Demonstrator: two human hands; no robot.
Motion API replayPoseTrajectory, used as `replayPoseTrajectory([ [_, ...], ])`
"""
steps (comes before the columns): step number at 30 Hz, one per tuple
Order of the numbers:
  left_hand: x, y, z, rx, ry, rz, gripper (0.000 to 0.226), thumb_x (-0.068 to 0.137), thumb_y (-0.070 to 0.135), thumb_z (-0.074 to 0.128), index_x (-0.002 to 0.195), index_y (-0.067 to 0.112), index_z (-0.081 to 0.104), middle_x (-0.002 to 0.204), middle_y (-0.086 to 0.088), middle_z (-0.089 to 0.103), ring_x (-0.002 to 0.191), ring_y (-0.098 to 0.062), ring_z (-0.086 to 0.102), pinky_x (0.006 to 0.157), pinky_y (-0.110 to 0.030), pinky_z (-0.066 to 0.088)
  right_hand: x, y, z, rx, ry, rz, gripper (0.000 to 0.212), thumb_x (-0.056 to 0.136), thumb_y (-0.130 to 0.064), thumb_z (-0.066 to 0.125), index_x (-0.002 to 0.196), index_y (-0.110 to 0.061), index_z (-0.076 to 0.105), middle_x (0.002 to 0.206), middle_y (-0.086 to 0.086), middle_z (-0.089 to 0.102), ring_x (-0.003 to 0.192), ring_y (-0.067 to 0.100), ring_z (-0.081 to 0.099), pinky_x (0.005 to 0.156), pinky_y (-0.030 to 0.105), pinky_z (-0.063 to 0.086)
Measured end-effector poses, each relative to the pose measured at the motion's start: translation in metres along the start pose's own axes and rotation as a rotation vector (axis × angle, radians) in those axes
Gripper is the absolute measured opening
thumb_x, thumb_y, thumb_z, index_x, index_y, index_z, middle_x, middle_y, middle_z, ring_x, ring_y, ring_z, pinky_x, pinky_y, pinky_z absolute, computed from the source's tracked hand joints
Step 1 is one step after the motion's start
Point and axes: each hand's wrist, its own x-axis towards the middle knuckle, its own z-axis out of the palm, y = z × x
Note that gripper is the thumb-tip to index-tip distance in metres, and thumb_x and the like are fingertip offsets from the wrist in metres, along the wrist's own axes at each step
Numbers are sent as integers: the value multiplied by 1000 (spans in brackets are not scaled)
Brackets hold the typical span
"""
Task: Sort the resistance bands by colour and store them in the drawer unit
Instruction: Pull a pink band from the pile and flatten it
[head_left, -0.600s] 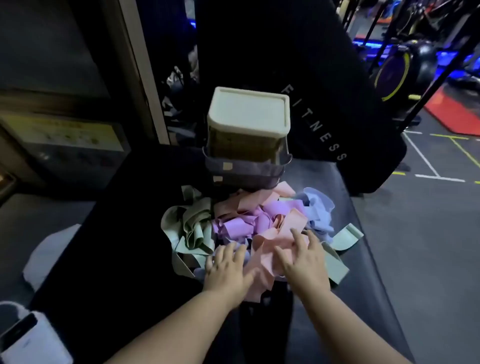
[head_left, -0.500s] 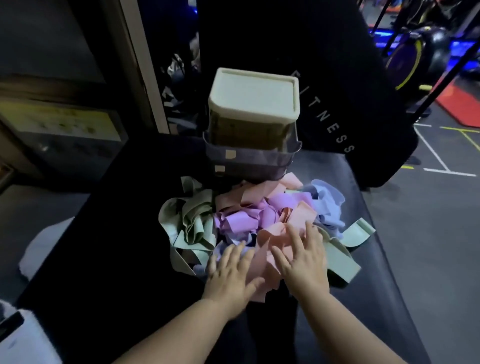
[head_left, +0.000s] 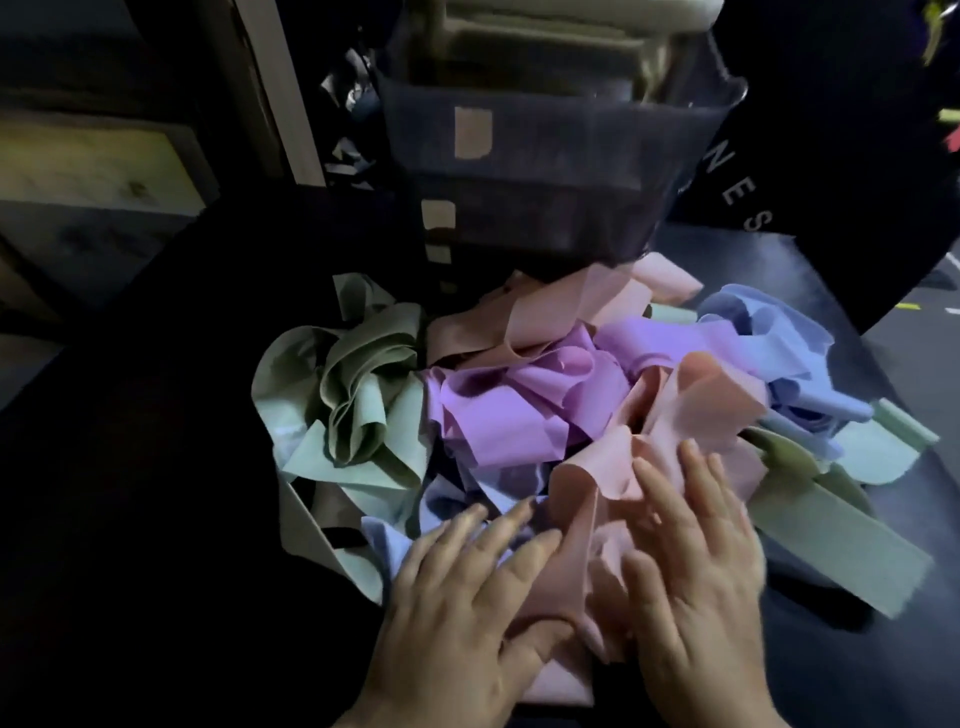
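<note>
Dark table (head_left: 156, 519); left hand (head_left: 457, 613), right hand (head_left: 696, 571) touch bands (head_left: 519, 415).

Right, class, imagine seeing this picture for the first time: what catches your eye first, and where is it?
The bright heap of resistance bands on the dark table stands out first: green at the left, purple in the centre, pink in front, blue at the right. Next come the left hand and right hand, laid flat with spread fingers on its near edge. Behind stands the dark drawer unit.
</note>
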Motion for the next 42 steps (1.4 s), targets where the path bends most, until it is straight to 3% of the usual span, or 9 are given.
replayPoseTrajectory([
  [5, 3, -7, 0, -97, 154, 14, 35, 90, 61, 42, 114, 40, 56, 128, 21, 55, 118, -10, 50, 109, -14, 20, -2, 3, -11, 80, 67, -56, 47, 94, -62, 32, 127, -36, 55, 139, -1, 52, 132, 23, 46, 100, 63, 37],
  [9, 3, -5, 1, -166, 230, 44, 37, 86, 58, 51, 99, 30, 71, 120, 16, 63, 117, -10, 51, 106, -14, 27, -7, 5, -19, 91, 138, -55, 32, 84, -54, 52, 112, -42, 60, 119, -15, 59, 116, 4, 50, 98, 54, 40],
  [14, 2, -3, -8, -190, 303, 124, 29, 88, 52, 52, 93, 28, 69, 99, 24, 61, 104, 2, 49, 97, -6, 29, -1, 5, -26, 17, 239, -97, 38, 78, -46, 54, 114, -36, 60, 94, -20, 55, 97, 14, 53, 88, 51, 44],
  [22, -2, -3, -23, -314, 285, -44, 20, 77, 41, 58, 87, 30, 71, 76, 21, 59, 81, 1, 52, 73, -4, 34, 7, 6, -44, 194, 267, -95, 27, 74, -38, 55, 84, -22, 74, 82, -15, 64, 86, 5, 53, 77, 7, 35],
  [26, -8, 4, -33, -520, 237, -148, 15, 74, 44, 58, 80, 34, 68, 77, 7, 66, 66, -5, 60, 62, -19, 47, 3, 7, -44, 319, 287, 29, 36, 75, -51, 58, 84, -21, 75, 85, -11, 68, 89, 17, 62, 82, 33, 49],
  [29, -15, 6, -35, -576, 214, -165, 20, 68, 50, 53, 78, 38, 66, 77, 17, 66, 70, -4, 60, 68, -23, 51, -4, 11, -44, 487, 294, 120, 34, 71, -59, 60, 84, -31, 73, 87, 0, 72, 86, 25, 66, 81, 49, 52],
  [35, -16, 6, -36, -669, 196, -243, 12, 74, 36, 58, 81, 31, 66, 70, 16, 66, 66, -3, 57, 70, -27, 50, -18, 12, -57, 601, 305, 156, 25, 72, -56, 67, 76, -32, 70, 86, 4, 68, 83, 24, 66, 79, 47, 54],
  [38, -16, 4, -40, -753, 197, -276, 11, 77, 28, 59, 85, 26, 67, 72, 14, 67, 70, -6, 59, 74, -28, 51, -20, 12, -65, 798, 275, 180, 17, 83, -35, 72, 80, -19, 66, 72, -3, 68, 68, 12, 62, 67, 33, 50],
  [42, -14, 2, -47, -931, 217, -306, 9, 93, 20, 60, 92, 15, 67, 79, 1, 66, 77, -13, 57, 74, -31, 46, -19, 16, -75, 888, 221, 119, 50, 62, -59, 77, 86, -16, 65, 76, 3, 71, 68, 16, 67, 59, 29, 55],
])
